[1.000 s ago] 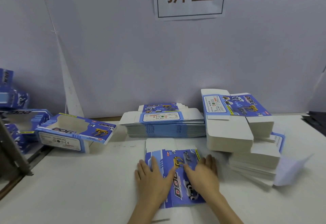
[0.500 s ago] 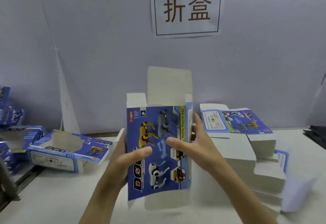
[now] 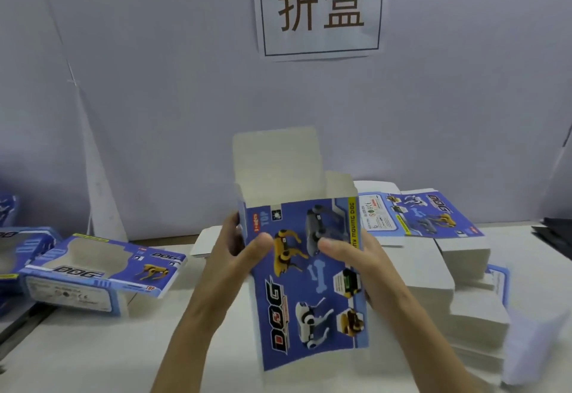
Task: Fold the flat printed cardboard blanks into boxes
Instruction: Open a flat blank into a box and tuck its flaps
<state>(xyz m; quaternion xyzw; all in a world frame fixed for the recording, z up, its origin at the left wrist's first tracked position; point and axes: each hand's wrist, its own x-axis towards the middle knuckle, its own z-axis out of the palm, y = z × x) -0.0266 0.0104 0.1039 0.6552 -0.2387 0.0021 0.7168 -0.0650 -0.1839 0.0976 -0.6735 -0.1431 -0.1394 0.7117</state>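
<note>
At the left edge of the frame a finished blue printed cardboard box with a cut-out window [image 3: 102,272] lay tilted on the white desk [image 3: 77,358], where it had lain a second earlier. "DOG" could be read on its top face and again on its front edge, with a small red "TOP" near the lower corner.

In the middle, the change: the blue printed cardboard blank [image 3: 306,281], pressed flat on the desk a second before and lifted half a second before, was now held upright in the air and had opened into a sleeve, its pale inside and raised top flap showing at the upper end. By my judgement the tube was formed and the end flaps were still to be tucked. The left hand [image 3: 238,256] gripped the blank's left edge, thumb on the printed face and fingers curled behind. The right hand [image 3: 356,261] gripped the right edge in the same way. Its face read "DOG" in large letters running sideways, "TOP" near the upper left corner, and "MOVING DOG" on the yellow strip; the rest of the strip was covered.

Above centre, a white paper sign [image 3: 320,5] on the grey wall read "折盒".

At right, stacks of flat cardboard blanks [image 3: 433,238] waited, the top one printed "DOG"; its label text was too small to read.
</note>
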